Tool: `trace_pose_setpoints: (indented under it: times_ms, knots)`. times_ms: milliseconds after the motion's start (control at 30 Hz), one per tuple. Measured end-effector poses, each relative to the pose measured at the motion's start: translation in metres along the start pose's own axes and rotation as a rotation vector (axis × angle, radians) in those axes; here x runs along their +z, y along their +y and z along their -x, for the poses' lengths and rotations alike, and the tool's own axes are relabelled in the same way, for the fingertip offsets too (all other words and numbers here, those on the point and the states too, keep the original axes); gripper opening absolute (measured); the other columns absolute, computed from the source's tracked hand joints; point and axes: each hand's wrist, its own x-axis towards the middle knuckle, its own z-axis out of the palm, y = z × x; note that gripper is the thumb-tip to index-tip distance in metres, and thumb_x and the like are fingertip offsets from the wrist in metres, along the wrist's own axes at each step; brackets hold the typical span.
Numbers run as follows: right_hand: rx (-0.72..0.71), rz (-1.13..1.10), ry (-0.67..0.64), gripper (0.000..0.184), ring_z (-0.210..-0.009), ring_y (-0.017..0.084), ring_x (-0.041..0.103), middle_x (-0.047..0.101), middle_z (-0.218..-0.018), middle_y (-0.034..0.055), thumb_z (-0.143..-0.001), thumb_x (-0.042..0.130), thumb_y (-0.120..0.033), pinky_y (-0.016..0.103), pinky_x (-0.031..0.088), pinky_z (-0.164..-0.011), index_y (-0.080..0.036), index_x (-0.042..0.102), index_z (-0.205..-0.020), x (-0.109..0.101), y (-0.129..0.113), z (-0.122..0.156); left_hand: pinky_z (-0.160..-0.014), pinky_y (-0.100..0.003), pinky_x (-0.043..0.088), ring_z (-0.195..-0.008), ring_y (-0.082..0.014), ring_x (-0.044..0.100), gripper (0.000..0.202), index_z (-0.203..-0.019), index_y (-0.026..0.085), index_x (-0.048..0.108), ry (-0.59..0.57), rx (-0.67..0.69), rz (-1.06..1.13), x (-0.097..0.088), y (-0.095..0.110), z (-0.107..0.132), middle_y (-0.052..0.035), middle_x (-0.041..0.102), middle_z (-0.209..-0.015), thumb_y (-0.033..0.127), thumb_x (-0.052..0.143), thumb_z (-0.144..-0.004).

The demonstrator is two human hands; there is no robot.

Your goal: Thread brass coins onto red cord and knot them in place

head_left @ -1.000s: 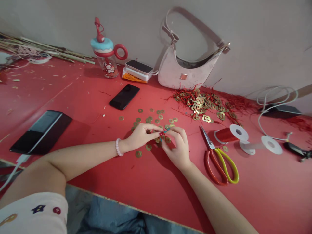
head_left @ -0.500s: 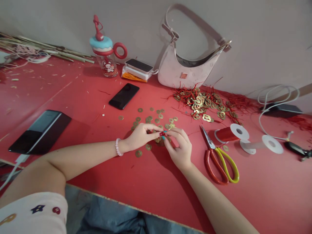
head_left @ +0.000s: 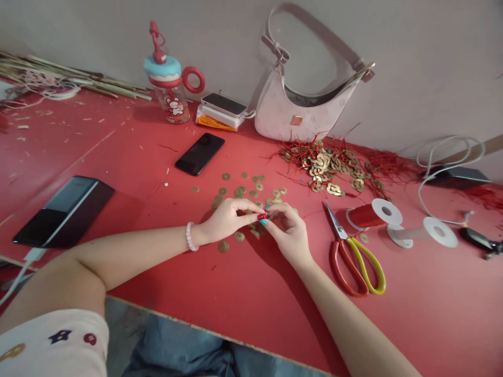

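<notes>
My left hand (head_left: 225,220), with a pink bead bracelet (head_left: 189,236) at its wrist, is closed in a pinch. My right hand (head_left: 291,236) pinches too, and its fingertips meet those of the left. Whatever they hold is too small and covered by the fingers to make out; red nails add to the confusion. Brass coins (head_left: 223,246) with holes lie loose under and around both hands. Behind them is a heap of brass coins tied with red cord (head_left: 324,162). To the right of my right hand rest scissors (head_left: 340,233) with a red and a yellow handle.
Right of the scissors lie a spool of red cord (head_left: 363,215) and a nearly bare white spool (head_left: 440,232). A black phone (head_left: 199,153), a cup (head_left: 173,102) and a pale handbag (head_left: 302,112) stand farther back. Another phone (head_left: 58,212) lies left, on a cable.
My right hand's fingers have curled and shifted slightly at the meeting point. The left hand stays almost where it was. The view has tilted very slightly.
</notes>
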Motion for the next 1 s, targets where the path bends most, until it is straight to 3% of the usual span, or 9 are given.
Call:
trace_pose_setpoints:
  times_ms: [167,433,1000]
  knots:
    - [-0.006,-0.043,0.018,0.012,-0.071,0.010,0.053,0.056,-0.082,0.0000,-0.076,0.063,-0.019,0.025,0.047,-0.064,-0.024,0.061,-0.086,-0.001,-0.002,0.001,-0.069,-0.026,0.049,-0.075,-0.0140,0.060,0.014,-0.085,0.015,0.069,0.007,0.042,-0.006,0.000,0.002,0.000,-0.0059,0.067,-0.083,0.024,0.060,-0.078]
    - [-0.037,0.067,0.087,0.012,-0.077,0.014,0.057,0.060,-0.082,0.0017,-0.079,0.059,-0.017,0.030,0.049,-0.070,-0.025,0.068,-0.083,-0.003,-0.002,0.002,-0.070,-0.028,0.048,-0.074,-0.0134,0.059,0.014,-0.086,0.014,0.068,0.004,0.039,-0.076,0.000,0.007,0.001,-0.0054,0.066,-0.082,0.023,0.059,-0.079]
    - [-0.060,0.082,0.085,0.009,-0.068,0.012,0.051,0.052,-0.077,0.0005,-0.078,0.053,-0.012,0.028,0.046,-0.063,-0.021,0.055,-0.080,0.002,-0.007,0.007,-0.069,-0.025,0.048,-0.074,-0.0121,0.060,0.011,-0.085,0.015,0.064,0.018,0.114,-0.219,0.001,0.011,0.002,-0.0041,0.066,-0.084,0.020,0.059,-0.077]
